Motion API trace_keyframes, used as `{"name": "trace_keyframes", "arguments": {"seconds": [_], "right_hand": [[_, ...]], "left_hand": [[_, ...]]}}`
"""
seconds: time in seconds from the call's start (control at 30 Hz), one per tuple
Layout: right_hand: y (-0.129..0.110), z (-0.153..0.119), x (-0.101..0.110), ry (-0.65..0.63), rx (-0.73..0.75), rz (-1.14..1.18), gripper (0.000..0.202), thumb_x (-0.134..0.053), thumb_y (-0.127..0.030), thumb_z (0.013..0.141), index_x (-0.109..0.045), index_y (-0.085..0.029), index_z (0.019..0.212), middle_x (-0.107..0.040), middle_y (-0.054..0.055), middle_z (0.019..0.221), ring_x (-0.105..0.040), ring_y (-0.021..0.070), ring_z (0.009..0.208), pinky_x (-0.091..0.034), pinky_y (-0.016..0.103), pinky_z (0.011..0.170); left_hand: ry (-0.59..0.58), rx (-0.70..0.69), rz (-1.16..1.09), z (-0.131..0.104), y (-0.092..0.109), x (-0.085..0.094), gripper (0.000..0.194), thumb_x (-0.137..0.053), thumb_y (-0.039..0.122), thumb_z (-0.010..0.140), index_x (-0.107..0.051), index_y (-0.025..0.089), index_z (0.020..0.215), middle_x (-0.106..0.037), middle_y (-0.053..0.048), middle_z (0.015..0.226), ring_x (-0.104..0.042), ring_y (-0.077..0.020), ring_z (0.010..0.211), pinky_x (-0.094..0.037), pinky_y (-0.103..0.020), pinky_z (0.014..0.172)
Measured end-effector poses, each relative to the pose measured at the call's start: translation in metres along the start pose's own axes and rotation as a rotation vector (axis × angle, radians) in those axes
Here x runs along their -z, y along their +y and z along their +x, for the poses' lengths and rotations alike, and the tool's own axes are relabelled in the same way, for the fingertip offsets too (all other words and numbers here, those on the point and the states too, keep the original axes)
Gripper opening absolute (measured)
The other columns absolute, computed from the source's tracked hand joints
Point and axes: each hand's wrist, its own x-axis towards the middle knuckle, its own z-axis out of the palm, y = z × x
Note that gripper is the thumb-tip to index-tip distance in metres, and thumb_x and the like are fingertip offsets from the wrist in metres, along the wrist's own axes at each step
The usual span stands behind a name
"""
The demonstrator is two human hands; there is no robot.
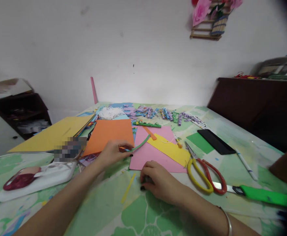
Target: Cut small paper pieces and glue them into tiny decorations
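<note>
My left hand (115, 150) pinches one end of a narrow green paper strip (143, 143), which curves up to the right over the pink paper sheet (141, 160). Low over the tablecloth, just in front of that sheet, my right hand (157, 180) is closed with its fingers curled in. Whatever its fingertips may hold is hidden. A thin yellow paper strip (128, 188) lies on the cloth left of it. On the pink sheet rest a yellow paper piece (169, 149) and an orange paper strip (150, 133). Beside my left hand is an orange sheet (111, 132).
Scissors (200, 177) and a green-handled utility knife (266, 195) lie at right, near a black phone-like slab (216, 141) and a white pen (246, 165). Curled paper pieces (166, 114) and white shreds (111, 112) line the back. Yellow sheets (52, 131) are at left.
</note>
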Motion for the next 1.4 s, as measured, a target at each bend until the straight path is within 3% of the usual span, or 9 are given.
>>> {"name": "trace_keyframes", "arguments": {"seconds": [0.2,0.37,0.53,0.63,0.77,0.97,1.07,1.23,1.4], "right_hand": [[0.004,0.003,0.005,0.014,-0.074,0.094,0.028,-0.060,0.007,0.067,-0.065,-0.014,0.085,-0.061,0.001,0.076,-0.053,0.0113,0.068,-0.039,0.021,0.062],[0.007,0.002,0.012,0.020,-0.073,0.131,0.027,-0.059,0.005,0.067,-0.067,-0.015,0.083,-0.061,-0.003,0.070,-0.052,0.0085,0.061,-0.037,0.018,0.057],[0.010,0.004,0.023,0.161,-0.117,0.104,0.027,-0.054,0.004,0.070,-0.068,-0.016,0.081,-0.065,-0.001,0.074,-0.055,0.0101,0.067,-0.039,0.019,0.061],[0.016,0.006,0.032,0.246,-0.183,0.048,0.029,-0.053,0.004,0.070,-0.070,-0.015,0.082,-0.067,0.002,0.077,-0.056,0.0120,0.069,-0.040,0.022,0.065],[0.032,0.007,0.042,0.316,-0.281,-0.050,0.032,-0.051,0.006,0.065,-0.073,-0.014,0.079,-0.069,0.005,0.078,-0.058,0.0159,0.072,-0.040,0.026,0.067],[0.052,0.008,0.044,0.275,-0.313,-0.052,0.032,-0.053,0.004,0.067,-0.074,-0.016,0.081,-0.069,0.002,0.069,-0.058,0.0136,0.064,-0.041,0.023,0.062],[0.051,0.009,0.041,0.253,-0.284,-0.041,0.033,-0.053,0.005,0.067,-0.074,-0.015,0.082,-0.069,0.003,0.071,-0.059,0.0139,0.065,-0.041,0.023,0.063],[0.033,0.009,0.032,0.256,-0.230,-0.016,0.029,-0.052,0.006,0.067,-0.073,-0.010,0.080,-0.069,0.012,0.081,-0.060,0.0198,0.076,-0.042,0.030,0.071],[0.006,0.006,0.012,0.161,-0.088,0.203,0.030,-0.057,0.002,0.070,-0.072,-0.014,0.090,-0.072,0.005,0.087,-0.065,0.0155,0.078,-0.048,0.026,0.073]], "left_hand": [[-0.040,0.019,-0.076,-0.002,0.004,-0.004,0.022,-0.071,0.026,0.069,-0.074,0.017,0.088,-0.077,-0.006,0.087,-0.071,-0.0203,0.078,-0.058,-0.033,0.074],[-0.108,0.040,-0.171,-0.006,0.008,-0.011,0.025,-0.073,0.029,0.069,-0.074,0.016,0.091,-0.076,-0.009,0.091,-0.072,-0.0223,0.082,-0.058,-0.036,0.078],[-0.244,0.011,-0.275,-0.008,0.008,-0.014,0.033,-0.070,0.029,0.071,-0.070,0.015,0.100,-0.076,-0.011,0.097,-0.073,-0.0241,0.084,-0.060,-0.036,0.075],[-0.236,-0.022,-0.234,-0.009,0.006,-0.013,0.030,-0.066,0.028,0.075,-0.070,0.015,0.102,-0.076,-0.011,0.097,-0.073,-0.0240,0.086,-0.059,-0.037,0.076],[-0.150,-0.109,-0.084,-0.009,0.006,-0.019,0.025,-0.064,0.025,0.078,-0.073,0.016,0.099,-0.074,-0.013,0.102,-0.068,-0.0256,0.095,-0.052,-0.043,0.088],[-0.275,-0.361,0.039,-0.014,0.017,-0.037,0.032,-0.064,0.019,0.078,-0.072,0.026,0.109,-0.064,-0.010,0.126,-0.055,-0.0244,0.119,-0.040,-0.043,0.104],[-0.235,-0.413,0.107,-0.014,0.018,-0.042,0.022,-0.060,0.020,0.083,-0.076,0.022,0.098,-0.065,-0.014,0.121,-0.060,-0.0238,0.110,-0.047,-0.039,0.095],[-0.173,-0.413,0.074,-0.013,0.014,-0.040,0.009,-0.068,0.021,0.077,-0.077,0.023,0.078,-0.073,-0.006,0.094,-0.069,-0.0173,0.084,-0.054,-0.026,0.075],[0.120,-0.378,0.029,-0.012,0.012,-0.029,0.013,-0.065,0.028,0.083,-0.076,0.022,0.084,-0.074,-0.007,0.094,-0.070,-0.0186,0.086,-0.056,-0.031,0.080]]}}
